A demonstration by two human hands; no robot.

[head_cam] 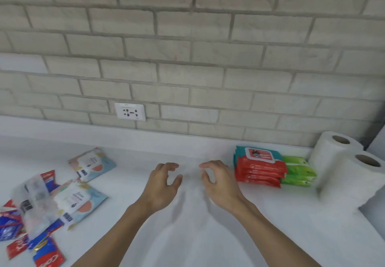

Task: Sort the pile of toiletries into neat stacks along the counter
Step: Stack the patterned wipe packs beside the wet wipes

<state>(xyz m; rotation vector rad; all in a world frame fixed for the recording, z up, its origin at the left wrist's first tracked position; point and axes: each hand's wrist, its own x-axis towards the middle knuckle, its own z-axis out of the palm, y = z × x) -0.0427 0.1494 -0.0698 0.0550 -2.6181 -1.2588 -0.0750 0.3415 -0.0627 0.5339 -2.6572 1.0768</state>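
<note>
Over the middle of the white counter [187, 235], both hands are held side by side with nothing in them. The left hand [164, 185] and the right hand [220, 185] each have loosely curled fingers, with thumbs turned toward one another and a bare strip of counter between them. At the right, close to the brick wall [187, 47], stands a neat stack of red wipe packs [260, 173] whose top pack is teal with a red-and-white lid. Just beside it is a lower stack of green wipe packs [298, 171]. Two white paper rolls [331, 158] stand upright further right, close together. At the far left lies the loose pile of toiletries [41, 204]. It holds two pastel wipe packs [92, 165], one nearer the wall and one overlapping the heap, a clear plastic packet [33, 193], and several red-and-blue packets [49, 254] lying at odd angles. Blur hides their print. A white wall socket [130, 111] sits just above the counter's back edge.
</note>
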